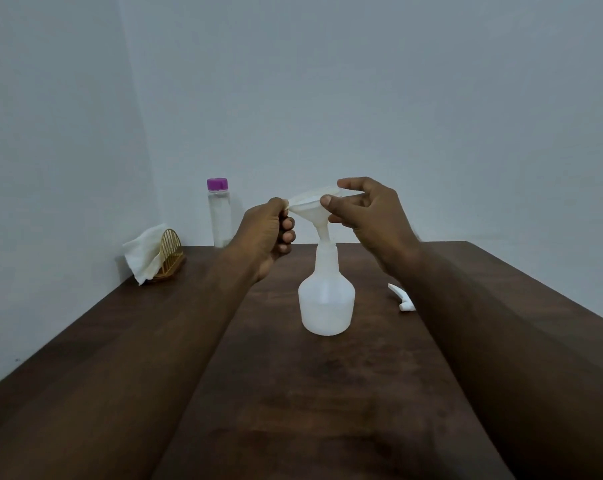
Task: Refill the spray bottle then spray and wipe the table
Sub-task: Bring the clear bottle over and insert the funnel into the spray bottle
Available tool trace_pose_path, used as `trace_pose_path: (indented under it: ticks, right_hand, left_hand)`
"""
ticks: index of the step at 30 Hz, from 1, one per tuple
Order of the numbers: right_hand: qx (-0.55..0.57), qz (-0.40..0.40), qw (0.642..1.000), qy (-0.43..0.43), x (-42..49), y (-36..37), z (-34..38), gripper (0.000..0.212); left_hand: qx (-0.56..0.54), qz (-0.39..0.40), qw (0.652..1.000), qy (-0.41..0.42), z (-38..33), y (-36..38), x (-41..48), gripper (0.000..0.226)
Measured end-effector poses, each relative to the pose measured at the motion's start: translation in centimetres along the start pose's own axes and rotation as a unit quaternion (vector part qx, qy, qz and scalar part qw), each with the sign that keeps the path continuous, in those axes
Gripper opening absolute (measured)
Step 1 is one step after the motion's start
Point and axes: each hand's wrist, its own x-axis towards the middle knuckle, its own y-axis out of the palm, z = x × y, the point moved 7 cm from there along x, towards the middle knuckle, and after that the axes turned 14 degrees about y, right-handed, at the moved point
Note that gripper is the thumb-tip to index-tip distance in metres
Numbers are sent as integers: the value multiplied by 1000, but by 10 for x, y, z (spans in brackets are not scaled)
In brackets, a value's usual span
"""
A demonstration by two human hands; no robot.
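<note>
Standing over the desk [293, 393], the person holds a white funnel [313, 202] with both hands just above the centre of the frame. It is directly over the open neck of the spray bottle [327, 299], which stands upright in the middle of the desk. The left hand [268, 233] pinches the small tab on the funnel's left rim, its other fingers curled under. The right hand [372, 216] pinches the right rim between thumb and forefinger, the remaining fingers loosely spread. The funnel's long axis is tilted: the wide mouth leans up and toward the left of the frame, and the spout points down and slightly right. Its tip is at the bottle's mouth, though I can't tell whether it is seated inside. The hands are about equally near, one on each side. I'd judge the coming move is to bring the funnel upright so its axis lines up with the bottle's vertical one. The water bottle [219, 216] with the purple cap stands at the far edge, left of centre, nearer the left hand. The detached spray head [402, 299] lies at the right, beside the right forearm.
</note>
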Motion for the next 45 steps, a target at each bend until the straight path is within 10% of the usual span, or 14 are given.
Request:
trace_pose_path:
  ticks: [12,21,30,45]
  right_hand:
    - [-32,-19,998,53,-2,-11,-32,74]
    - [-183,73,980,6,10,13,-13,100]
    - [-232,71,970,-4,18,34,-6,86]
    - [-153,-147,977,14,3,31,-16,90]
  left_hand:
    - [219,-74,973,28,24,-19,-14,58]
    - [386,170,904,66,85,0,-48,109]
    - [372,185,907,74,103,16,-41,87]
    - [407,91,900,123,106,19,-48,92]
